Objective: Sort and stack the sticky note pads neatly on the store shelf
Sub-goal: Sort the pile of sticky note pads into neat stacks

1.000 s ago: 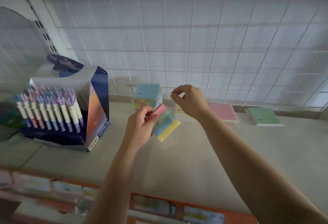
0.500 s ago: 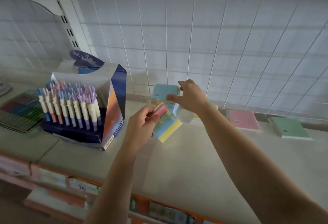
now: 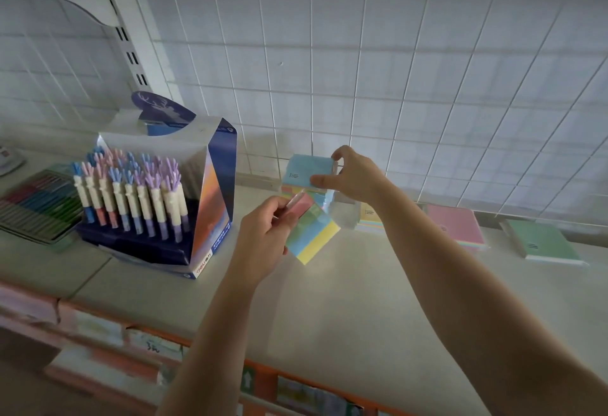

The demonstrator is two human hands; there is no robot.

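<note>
While the left hand (image 3: 266, 238) holds a striped pad (image 3: 312, 233) above the middle of the shelf (image 3: 362, 310) — fingers curled round its pink end, yellow end tilted down toward the front edge — the right arm reaches across to the back edge. Right hand (image 3: 357, 175): wrist bent, thumb on the near edge of a blue-topped pad (image 3: 307, 168), forefinger hooked over its far right corner; a pinch grip. That pad sits against the wire grid (image 3: 362, 86), coloured layers beneath it; lifted or resting, can't tell. Along the back edge toward the right — yellow pad (image 3: 371, 218), pink pad (image 3: 455, 228), green pad (image 3: 543, 242), each lying flat. Pen display box (image 3: 210, 205) at the left.
</note>
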